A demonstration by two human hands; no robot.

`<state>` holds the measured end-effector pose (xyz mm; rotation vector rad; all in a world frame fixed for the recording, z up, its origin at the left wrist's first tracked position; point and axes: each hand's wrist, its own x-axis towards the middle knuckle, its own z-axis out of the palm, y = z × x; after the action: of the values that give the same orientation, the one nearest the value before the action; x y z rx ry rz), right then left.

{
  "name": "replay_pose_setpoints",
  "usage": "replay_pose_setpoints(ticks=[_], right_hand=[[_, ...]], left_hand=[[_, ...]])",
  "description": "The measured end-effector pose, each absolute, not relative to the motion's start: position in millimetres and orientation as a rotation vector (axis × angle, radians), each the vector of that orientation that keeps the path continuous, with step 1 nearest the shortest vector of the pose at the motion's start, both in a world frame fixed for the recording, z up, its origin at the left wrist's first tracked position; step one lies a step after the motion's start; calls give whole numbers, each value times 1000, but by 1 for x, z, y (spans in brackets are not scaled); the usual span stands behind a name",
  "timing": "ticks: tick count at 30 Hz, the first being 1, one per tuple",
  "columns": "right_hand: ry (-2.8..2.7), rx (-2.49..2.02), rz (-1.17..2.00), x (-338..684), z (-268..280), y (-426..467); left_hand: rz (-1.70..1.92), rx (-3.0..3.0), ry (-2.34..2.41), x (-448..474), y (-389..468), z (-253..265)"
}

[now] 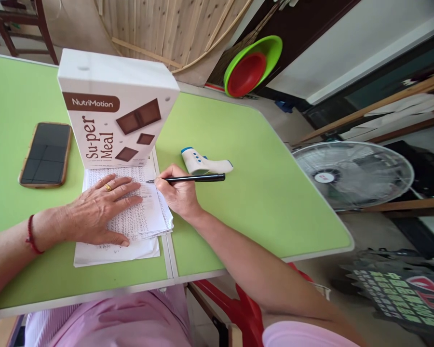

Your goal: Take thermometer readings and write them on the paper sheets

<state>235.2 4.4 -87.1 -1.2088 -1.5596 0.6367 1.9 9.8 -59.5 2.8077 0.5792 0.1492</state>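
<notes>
My left hand (106,209) lies flat with its fingers spread on a stack of handwritten paper sheets (150,219). A ring is on one finger and a red cord is round the wrist. In my right hand (179,193) I grip a black pen (206,178), its tip at the right part of the top sheet. Just behind the sheets a white and brown NutriMotion box (112,111) stands upright, hiding their far edge. A white and blue infrared thermometer (206,163) lies beyond my right hand.
The green table (267,193) has a seam beside the papers. A smartphone (47,154) lies left of the box. Past the table are a fan (358,176) on the right, a green basin (274,50) with a red basin (246,74), and a red stool (248,308) below.
</notes>
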Motion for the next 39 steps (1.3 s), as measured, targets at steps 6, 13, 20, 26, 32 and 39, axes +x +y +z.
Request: replay_pose_setpoints(ticks=[6, 13, 20, 26, 32, 39], right_hand=[[-1527, -1195, 631, 235, -87, 4], [-1540, -1197, 647, 235, -87, 4], [-1582, -1195, 629, 236, -88, 4], [-1592, -1208, 633, 236, -88, 5], [-1557, -1169, 664, 235, -86, 5], [-1532, -1197, 654, 234, -87, 4]], left_hand=[[125, 2809, 589, 2, 10, -58], [108, 2807, 597, 3, 10, -58], [126, 2793, 596, 3, 10, -58], [122, 2800, 592, 3, 10, -59], [115, 2811, 592, 2, 11, -60], [126, 2816, 580, 2, 10, -59]])
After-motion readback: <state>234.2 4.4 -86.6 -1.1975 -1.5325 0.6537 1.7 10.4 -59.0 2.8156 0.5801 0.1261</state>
